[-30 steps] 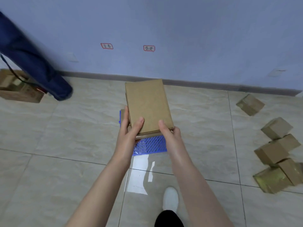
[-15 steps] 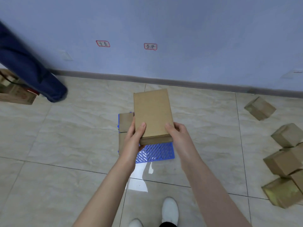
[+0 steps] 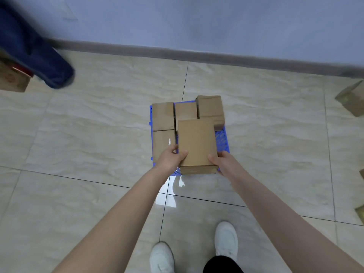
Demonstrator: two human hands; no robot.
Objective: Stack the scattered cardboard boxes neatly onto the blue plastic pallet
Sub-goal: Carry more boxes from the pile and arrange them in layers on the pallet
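Grips one flat cardboard box [image 3: 197,142] with both hands, low over the near-right part of the blue pallet [image 3: 223,141]. Clamps its near-left corner with the left hand [image 3: 171,159], thumb on top and fingers curled down the side. Clamps the near-right corner likewise with the right hand [image 3: 223,162]. Probably holds by the near corners so as to leave the far edge free to butt against what already sits on the pallet. Cannot tell whether the underside touches the pallet yet or hangs just above it.

Already loaded on the pallet: a far-left box [image 3: 163,115], a far-middle box [image 3: 185,111], a taller far-right box [image 3: 210,108], and a near-left box [image 3: 163,144] just beside the left hand. Leaves bare blue grid only along the pallet's right strip.

Looks a tight fit on the left. Little clearance there for fingers against the near-left box, so likely calls for drawing them out toward the pallet's near edge. Reaches about to that near edge, so may want a nudge toward the far side. Open tiled floor [image 3: 88,134] all round the pallet. Another scattered box [image 3: 352,99] well off to its right.
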